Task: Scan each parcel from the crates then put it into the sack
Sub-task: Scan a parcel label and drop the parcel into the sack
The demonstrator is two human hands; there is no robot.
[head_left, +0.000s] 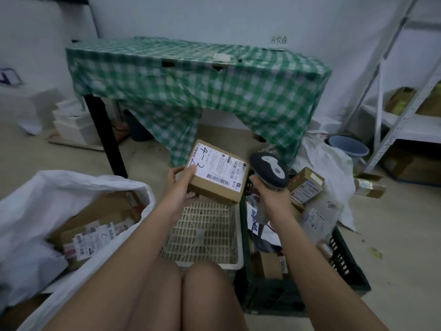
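- Parcel [216, 174] first: it's a small brown cardboard box, and you've got it up in the air over the cream crate [205, 232], label side facing you, with "4-2" scrawled on the white shipping label in marker.
- Your left hand [180, 185] is clamped on the box's near-left corner, thumb on top by the label edge and fingers curled underneath.
- Your right hand [270, 195] is wrapped tight around the handle of the scanner [269, 169], with its head just beside the right edge of the box. Can't tell if the trigger is being squeezed, and there's no visible beam on the barcode, so I'd call this one mid-scan, not confirmed.
- Done so far, judging by what's lying around: the white sack [47, 211] on your left is open and already has several labelled boxes in it, at least 3 or 4 that I can make out. The cream crate looks cleared out, only bare lattice showing on the part your arms don't cover.
- Still left: the dark green crate [343, 266] on your right is still loaded with more cardboard boxes and some grey poly mailers, piled up past the rim at the back. A couple of parcels also sit on the floor by the shelving, not sure those count.
- So roughly 1 crate down, 1 to go, I reckon. Once this box reads, it's a short swing left into the sack mouth, which is gaping nicely.
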